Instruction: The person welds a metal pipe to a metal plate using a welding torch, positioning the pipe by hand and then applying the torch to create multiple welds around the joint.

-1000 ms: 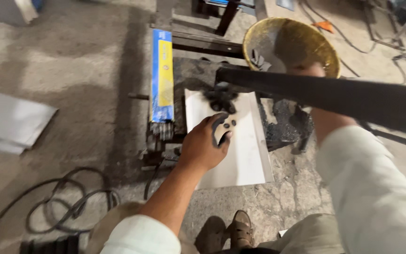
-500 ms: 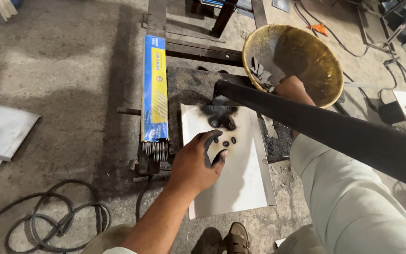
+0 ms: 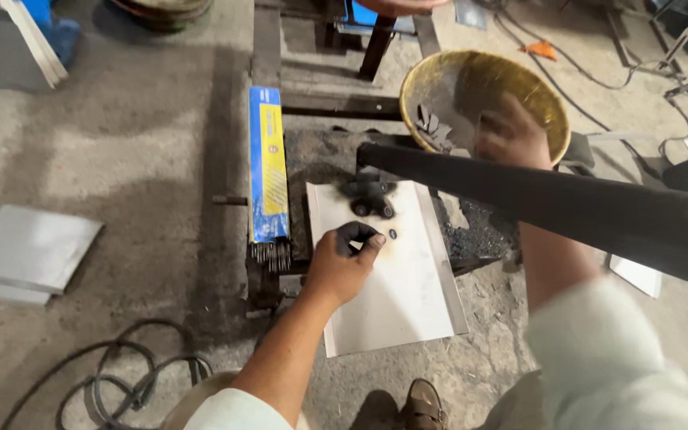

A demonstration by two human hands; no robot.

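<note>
Black ring (image 3: 356, 235) pinched in left hand (image 3: 342, 267) over white sheet (image 3: 396, 302); right hand (image 3: 510, 137) grasps dark bar (image 3: 551, 199).

Left arm: bare forearm runs up from the bottom edge of the head view, angled toward the right, light sleeve pushed back near the elbow.
Left hand (image 3: 342, 267): palm down, seen from the back, thumb and forefinger curled into a ring, pinching a small dark piece between their tips.
Right arm: light-sleeved, comes in from the bottom right corner, bare forearm reaching away from the body, partly hidden behind a dark bar.
Right hand (image 3: 511, 135): blurred, fingers bent downward; whether it grips anything cannot be told.
Hands: well apart, 2 in view.
</note>
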